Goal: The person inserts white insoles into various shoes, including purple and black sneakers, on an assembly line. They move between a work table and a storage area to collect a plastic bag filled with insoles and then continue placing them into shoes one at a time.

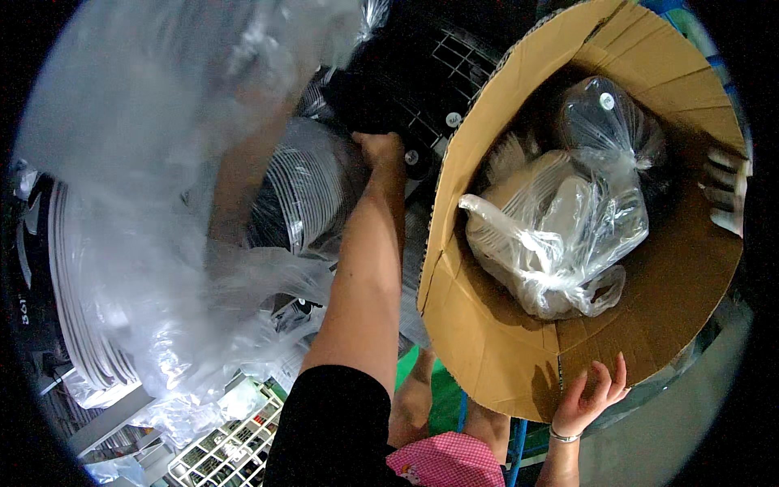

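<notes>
The black fan grille point(422, 73) at twelve o'clock is pinched in my right hand point(381, 150) to steady it, while my left hand point(243, 162), blurred behind the plastic bag point(146, 203), has a grip I cannot tell.

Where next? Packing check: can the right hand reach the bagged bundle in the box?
Probably yes: the box is open on top, the bundle uncovered, though the right hand now grips a black part.
</notes>
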Tool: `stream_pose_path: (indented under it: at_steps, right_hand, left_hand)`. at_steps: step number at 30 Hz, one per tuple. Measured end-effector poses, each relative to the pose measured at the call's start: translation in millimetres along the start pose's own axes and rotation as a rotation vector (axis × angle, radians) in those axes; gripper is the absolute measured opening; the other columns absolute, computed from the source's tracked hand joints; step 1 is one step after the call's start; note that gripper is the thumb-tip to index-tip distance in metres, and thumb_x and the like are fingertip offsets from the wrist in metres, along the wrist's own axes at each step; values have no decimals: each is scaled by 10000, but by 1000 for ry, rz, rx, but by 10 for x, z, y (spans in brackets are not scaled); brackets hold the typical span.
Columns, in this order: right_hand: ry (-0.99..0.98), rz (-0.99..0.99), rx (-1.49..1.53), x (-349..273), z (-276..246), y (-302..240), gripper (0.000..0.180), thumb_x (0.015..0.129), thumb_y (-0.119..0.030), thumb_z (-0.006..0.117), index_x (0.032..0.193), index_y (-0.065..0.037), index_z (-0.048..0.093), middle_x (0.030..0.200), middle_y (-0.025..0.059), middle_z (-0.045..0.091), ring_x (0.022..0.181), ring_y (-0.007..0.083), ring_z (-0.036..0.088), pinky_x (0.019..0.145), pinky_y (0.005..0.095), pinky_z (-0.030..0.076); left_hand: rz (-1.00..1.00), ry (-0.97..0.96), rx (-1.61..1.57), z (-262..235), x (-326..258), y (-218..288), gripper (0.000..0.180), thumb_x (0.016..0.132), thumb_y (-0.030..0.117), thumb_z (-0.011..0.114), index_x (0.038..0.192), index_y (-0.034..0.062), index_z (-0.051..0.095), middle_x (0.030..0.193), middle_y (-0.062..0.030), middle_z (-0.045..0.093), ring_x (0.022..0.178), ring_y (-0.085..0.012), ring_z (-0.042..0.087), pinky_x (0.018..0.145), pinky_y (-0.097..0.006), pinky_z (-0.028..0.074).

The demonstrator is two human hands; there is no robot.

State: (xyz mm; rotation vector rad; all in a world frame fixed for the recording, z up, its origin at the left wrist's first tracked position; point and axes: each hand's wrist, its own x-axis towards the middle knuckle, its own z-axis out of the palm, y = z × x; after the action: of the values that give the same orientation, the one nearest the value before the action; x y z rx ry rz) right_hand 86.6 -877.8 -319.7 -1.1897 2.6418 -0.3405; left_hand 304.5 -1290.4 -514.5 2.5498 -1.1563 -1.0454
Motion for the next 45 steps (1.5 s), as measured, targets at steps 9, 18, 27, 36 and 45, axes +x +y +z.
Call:
stream_pose_path:
  at_steps: [9, 18, 27, 36, 45]
  right_hand:
    - [-39, 0, -25, 43, 0, -45, 163, 721, -77, 541, 884, -73, 542, 1193, 173, 434, 1053, 323, 407, 920, 480, 195]
    - [-30, 55, 3, 21, 46, -22, 160, 711, -74, 545, 872, -71, 541, 1198, 175, 424, 1050, 330, 384, 918, 479, 195]
    - [-110, 54, -25, 31, -41, -46, 188, 715, -41, 529, 902, -54, 528, 1229, 180, 405, 1105, 304, 371, 947, 446, 164]
    - [-98, 79, -14, 52, 11, -20, 207, 702, -69, 554, 907, -81, 530, 1227, 165, 398, 1160, 310, 342, 976, 490, 89]
    - [4, 55, 48, 156, -34, -53, 204, 654, -74, 557, 858, -85, 550, 1149, 149, 443, 1106, 366, 350, 959, 557, 161]
  left_hand:
    - [-114, 20, 56, 6, -253, 120, 792, 657, 244, 685, 1243, 18, 203, 1207, -267, 373, 1112, -388, 414, 938, -385, 366]
    - [342, 304, -202, 85, -407, 267, 951, 614, 257, 727, 1308, 33, 117, 1280, -259, 209, 1106, -398, 353, 972, -436, 290]
    - [115, -189, 3, 549, -70, 629, 908, 612, 371, 717, 1256, 22, 180, 1211, -228, 289, 1090, -345, 353, 910, -400, 311]
    - [74, -335, -288, 338, 200, 364, 710, 624, 335, 694, 1129, -7, 331, 1058, -188, 420, 941, -299, 449, 788, -380, 377]
    - [96, -357, -540, -147, 109, 620, 531, 636, 300, 671, 1001, -35, 481, 905, -148, 551, 792, -252, 544, 665, -360, 443]
